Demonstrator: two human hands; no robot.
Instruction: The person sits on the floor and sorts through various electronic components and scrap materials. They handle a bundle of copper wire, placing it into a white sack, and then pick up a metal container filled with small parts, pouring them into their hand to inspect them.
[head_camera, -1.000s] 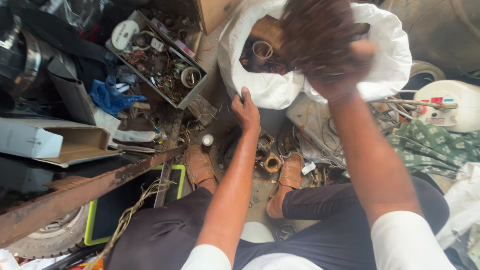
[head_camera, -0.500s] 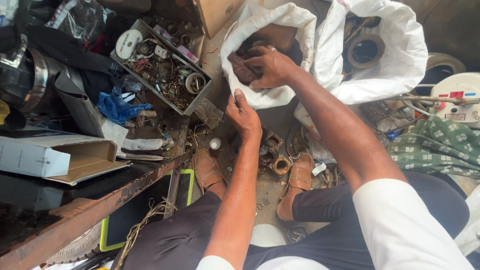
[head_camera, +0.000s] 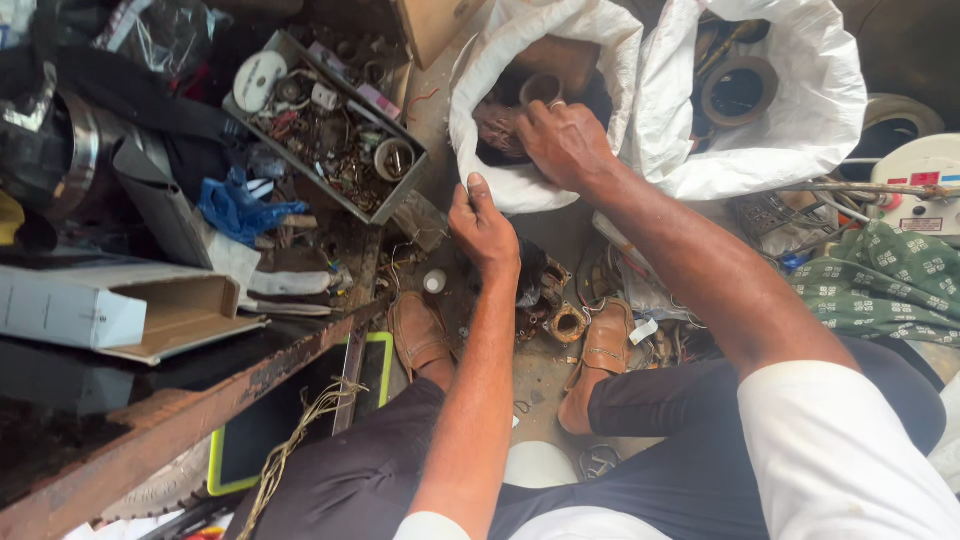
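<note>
Here, right hand (head_camera: 565, 140) reaches into the mouth of the nearer white sack (head_camera: 500, 100), fingers curled down over dark rusty scrap (head_camera: 498, 128); what they actually grip is hidden under the knuckles, cannot tell. A brown metal ring (head_camera: 541, 88) lies just beyond the fingertips inside the sack. Left hand (head_camera: 483, 225) pinches the sack's lower rim, thumb up. Second white sack (head_camera: 800, 100) beside it holds a large round metal part (head_camera: 737, 92), rest in shadow. Small brass pieces (head_camera: 566, 322) on the floor between the brown sandals (head_camera: 418, 330). Left: grey metal tray (head_camera: 415, 190) full of tangled small parts; open cardboard box (head_camera: 165, 310) on the rusty table (head_camera: 170, 410). Green patterned cloth (head_camera: 885, 285) at right.
</note>
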